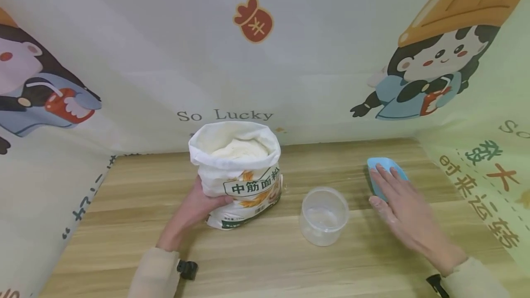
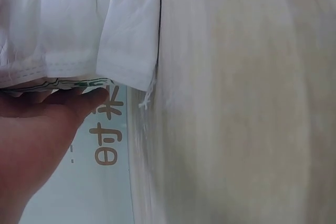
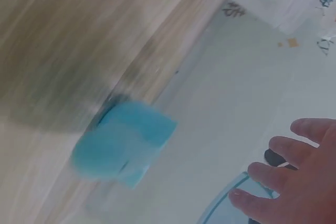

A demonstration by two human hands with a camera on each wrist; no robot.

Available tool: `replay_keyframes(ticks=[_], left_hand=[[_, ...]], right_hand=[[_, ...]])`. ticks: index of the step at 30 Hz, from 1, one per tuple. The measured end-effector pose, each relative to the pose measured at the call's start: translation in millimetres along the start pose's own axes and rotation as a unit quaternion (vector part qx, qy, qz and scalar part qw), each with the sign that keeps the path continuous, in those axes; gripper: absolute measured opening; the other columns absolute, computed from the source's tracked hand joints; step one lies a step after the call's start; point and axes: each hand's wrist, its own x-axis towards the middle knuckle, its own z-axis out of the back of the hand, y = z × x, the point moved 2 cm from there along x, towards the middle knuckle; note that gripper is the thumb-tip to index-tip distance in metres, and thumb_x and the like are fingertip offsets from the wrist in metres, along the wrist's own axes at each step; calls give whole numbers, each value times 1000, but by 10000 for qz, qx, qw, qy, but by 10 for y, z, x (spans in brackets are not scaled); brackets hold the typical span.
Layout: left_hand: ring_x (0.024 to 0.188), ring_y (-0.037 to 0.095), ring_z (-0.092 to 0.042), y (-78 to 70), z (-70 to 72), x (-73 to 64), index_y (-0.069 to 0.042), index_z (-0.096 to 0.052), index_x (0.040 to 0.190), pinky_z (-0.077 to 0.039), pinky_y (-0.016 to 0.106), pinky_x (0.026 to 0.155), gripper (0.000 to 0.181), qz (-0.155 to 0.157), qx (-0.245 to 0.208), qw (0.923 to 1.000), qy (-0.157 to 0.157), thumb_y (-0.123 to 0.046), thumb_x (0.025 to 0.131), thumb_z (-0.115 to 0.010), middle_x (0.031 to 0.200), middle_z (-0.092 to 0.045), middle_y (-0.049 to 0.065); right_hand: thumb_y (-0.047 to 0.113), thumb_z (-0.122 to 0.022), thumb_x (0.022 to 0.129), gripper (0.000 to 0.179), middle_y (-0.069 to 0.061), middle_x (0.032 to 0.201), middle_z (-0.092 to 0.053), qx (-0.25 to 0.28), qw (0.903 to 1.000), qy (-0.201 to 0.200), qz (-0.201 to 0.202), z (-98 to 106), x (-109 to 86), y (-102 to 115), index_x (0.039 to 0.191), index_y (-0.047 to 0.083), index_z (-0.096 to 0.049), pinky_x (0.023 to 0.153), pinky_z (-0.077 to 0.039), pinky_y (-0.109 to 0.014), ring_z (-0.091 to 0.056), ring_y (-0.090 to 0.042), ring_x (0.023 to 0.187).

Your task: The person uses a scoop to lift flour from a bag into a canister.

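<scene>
A white bag of flour (image 1: 248,201) with printed characters and wheat ears stands with its mouth wide and its top edge folded back. Flour (image 1: 240,149) shows inside, near the rim. My left hand (image 1: 204,206) grips the bag's left side low down, thumb across the front, other fingers behind it. In the left wrist view, the bag's stitched bottom edge (image 2: 68,72) overlaps the fingers. My right hand (image 1: 410,217) hovers over a light-blue scoop-shaped thing (image 1: 383,162) at the right, covering part of it. The right wrist view shows its fingers (image 3: 273,174) spread and apart from the blue thing (image 3: 123,142).
A clear round plastic tub (image 1: 325,217) stands on the wooden tabletop (image 1: 265,266) between the bag and the blue thing. A printed cloth (image 1: 323,72) hangs along the back and both sides of the table.
</scene>
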Motion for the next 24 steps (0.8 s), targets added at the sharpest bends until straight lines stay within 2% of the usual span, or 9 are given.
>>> replay_keyframes(ticks=[5, 11, 18, 21, 24], left_hand=[[120, 30, -62, -1, 20, -21, -13, -43, 144, -48, 50, 105, 77, 106, 136, 9998, 20, -3, 81, -86, 131, -65, 12], [119, 28, -63, -7, 25, -18, -11, -45, 144, -50, 46, 104, 75, 7, 31, 10000, 27, 1, 81, -84, 132, -65, 13], [117, 28, -63, -25, 38, -36, -10, -43, 144, -50, 48, 102, 76, 108, 258, 9996, -103, -3, 81, -86, 130, -65, 14], [118, 30, -63, -28, 27, -30, -10, -42, 144, -49, 50, 103, 78, 148, 351, 9992, -115, -5, 80, -87, 130, -65, 14], [119, 31, -62, -28, 24, -29, -9, -42, 144, -48, 50, 104, 79, 142, 441, 9989, -112, -5, 80, -87, 131, -64, 14]], right_hand=[[37, -46, 111, 63, -27, 162, -32, -289, 9989, 219, -311, 16, -92, -211, 159, -2, -34, 113, -28, -71, -30, -55, 146], [42, -44, 111, 71, -35, 159, -30, -466, 9942, 594, -762, 3, -187, -469, 156, -10, -30, 111, -29, -73, -30, -60, 141], [49, -39, 111, 80, -43, 157, -22, -60, 9843, 1121, -1361, -46, -245, -704, 158, -13, -18, 110, -25, -76, -25, -66, 139], [52, -37, 110, 84, -48, 152, -26, 19, 9778, 1336, -1614, -61, -269, -766, 155, -17, -18, 103, -30, -79, -30, -70, 132], [54, -39, 109, 87, -48, 143, -40, 9, 9741, 1433, -1747, -71, -279, -792, 149, -22, -27, 94, -40, -79, -41, -70, 124]])
